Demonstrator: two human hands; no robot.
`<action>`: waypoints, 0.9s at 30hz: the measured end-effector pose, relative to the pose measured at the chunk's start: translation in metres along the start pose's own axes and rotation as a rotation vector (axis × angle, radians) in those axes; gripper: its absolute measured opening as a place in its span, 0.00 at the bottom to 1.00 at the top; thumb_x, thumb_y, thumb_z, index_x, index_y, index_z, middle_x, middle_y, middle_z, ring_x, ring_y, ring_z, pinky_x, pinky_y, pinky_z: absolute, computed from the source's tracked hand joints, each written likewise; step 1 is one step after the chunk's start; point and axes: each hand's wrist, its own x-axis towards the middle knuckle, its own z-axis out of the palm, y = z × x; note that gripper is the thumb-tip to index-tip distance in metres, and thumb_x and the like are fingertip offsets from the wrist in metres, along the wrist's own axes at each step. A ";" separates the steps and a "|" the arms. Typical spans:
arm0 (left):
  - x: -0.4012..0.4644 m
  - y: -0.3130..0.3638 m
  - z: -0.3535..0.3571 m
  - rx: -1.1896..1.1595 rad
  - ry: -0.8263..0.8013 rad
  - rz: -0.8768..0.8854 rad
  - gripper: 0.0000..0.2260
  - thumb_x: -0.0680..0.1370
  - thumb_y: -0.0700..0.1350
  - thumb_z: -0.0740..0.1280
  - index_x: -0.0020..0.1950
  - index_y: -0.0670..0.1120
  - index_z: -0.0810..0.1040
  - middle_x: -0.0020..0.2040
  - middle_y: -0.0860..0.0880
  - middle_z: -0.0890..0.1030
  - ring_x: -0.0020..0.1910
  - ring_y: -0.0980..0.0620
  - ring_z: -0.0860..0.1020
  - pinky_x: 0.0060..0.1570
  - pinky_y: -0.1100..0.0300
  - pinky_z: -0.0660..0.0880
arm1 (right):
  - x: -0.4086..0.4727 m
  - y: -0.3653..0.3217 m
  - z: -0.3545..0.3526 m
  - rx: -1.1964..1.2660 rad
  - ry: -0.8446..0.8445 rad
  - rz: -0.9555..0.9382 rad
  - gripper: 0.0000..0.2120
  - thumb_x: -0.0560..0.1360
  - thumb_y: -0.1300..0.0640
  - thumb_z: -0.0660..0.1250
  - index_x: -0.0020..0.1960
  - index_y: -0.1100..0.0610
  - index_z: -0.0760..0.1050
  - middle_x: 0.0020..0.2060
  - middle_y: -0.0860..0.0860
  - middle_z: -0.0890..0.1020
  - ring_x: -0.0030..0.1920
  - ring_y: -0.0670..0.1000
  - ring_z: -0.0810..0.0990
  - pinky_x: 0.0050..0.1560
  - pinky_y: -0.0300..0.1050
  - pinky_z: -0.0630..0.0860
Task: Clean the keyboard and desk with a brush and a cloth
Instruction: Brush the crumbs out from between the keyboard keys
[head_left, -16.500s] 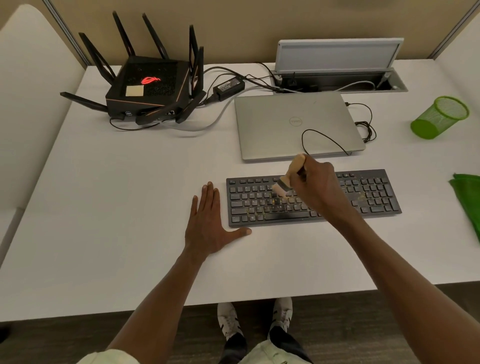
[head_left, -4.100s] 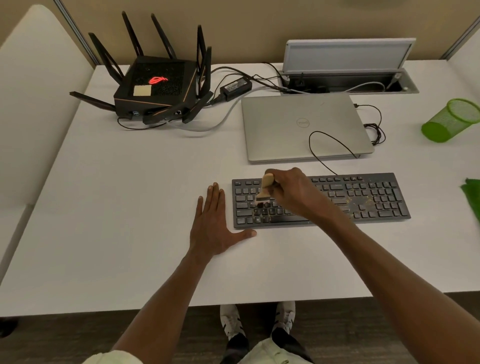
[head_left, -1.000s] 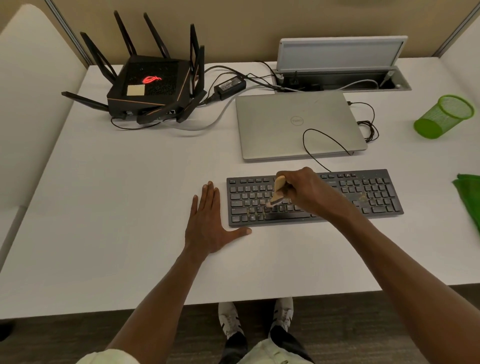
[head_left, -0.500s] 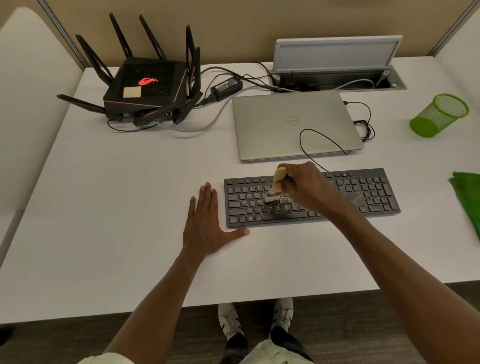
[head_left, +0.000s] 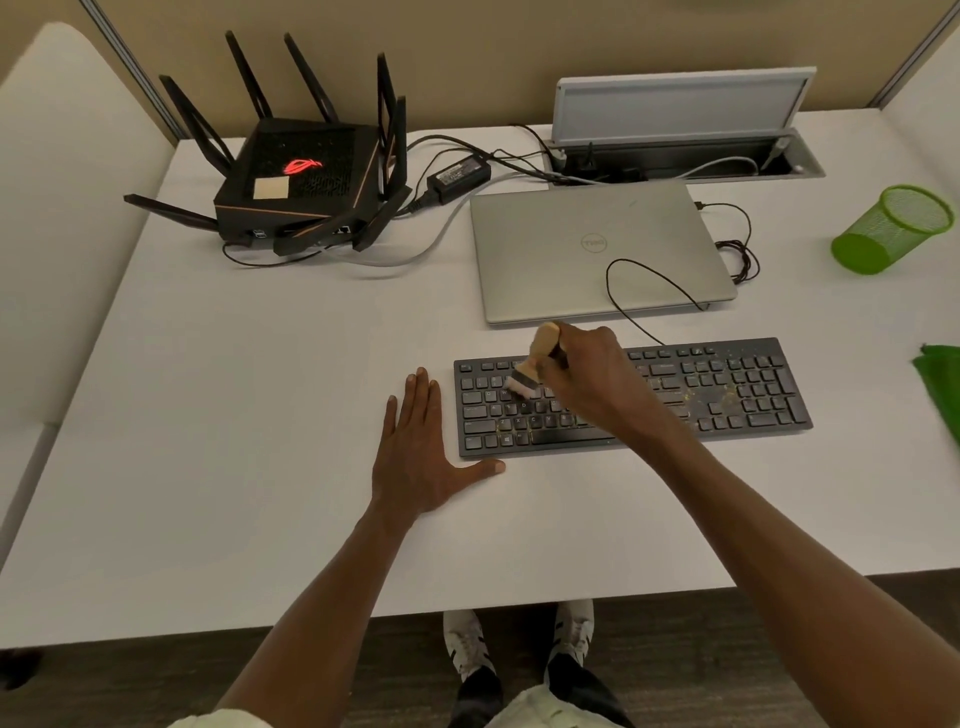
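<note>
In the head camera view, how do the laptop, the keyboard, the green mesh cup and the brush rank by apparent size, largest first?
1. laptop
2. keyboard, longer but much shallower
3. green mesh cup
4. brush, partly hidden by the right hand

The keyboard lies nearer the camera, so the first two are not certain.

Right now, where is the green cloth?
In the head view, the green cloth lies at the desk's far right edge, partly cut off, right of the keyboard and below the green mesh cup.
</note>
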 end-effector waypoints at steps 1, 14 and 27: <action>0.000 0.000 0.000 0.000 0.001 0.000 0.64 0.64 0.86 0.50 0.83 0.40 0.44 0.83 0.45 0.37 0.82 0.50 0.36 0.80 0.49 0.38 | 0.002 -0.002 0.004 0.013 -0.007 -0.009 0.03 0.79 0.61 0.64 0.49 0.59 0.76 0.36 0.48 0.81 0.30 0.40 0.75 0.32 0.28 0.70; 0.000 0.000 0.001 0.012 0.005 -0.007 0.64 0.64 0.86 0.51 0.83 0.40 0.45 0.83 0.45 0.37 0.82 0.51 0.35 0.80 0.48 0.38 | -0.010 0.029 -0.020 -0.157 -0.072 -0.015 0.04 0.78 0.65 0.64 0.51 0.59 0.76 0.38 0.56 0.83 0.35 0.53 0.79 0.35 0.46 0.76; 0.000 0.001 0.000 0.010 0.003 -0.008 0.64 0.64 0.86 0.52 0.83 0.41 0.44 0.83 0.45 0.38 0.82 0.50 0.36 0.80 0.50 0.37 | -0.004 0.008 0.006 -0.111 -0.026 0.169 0.10 0.80 0.57 0.62 0.53 0.64 0.75 0.40 0.56 0.83 0.33 0.48 0.79 0.31 0.40 0.76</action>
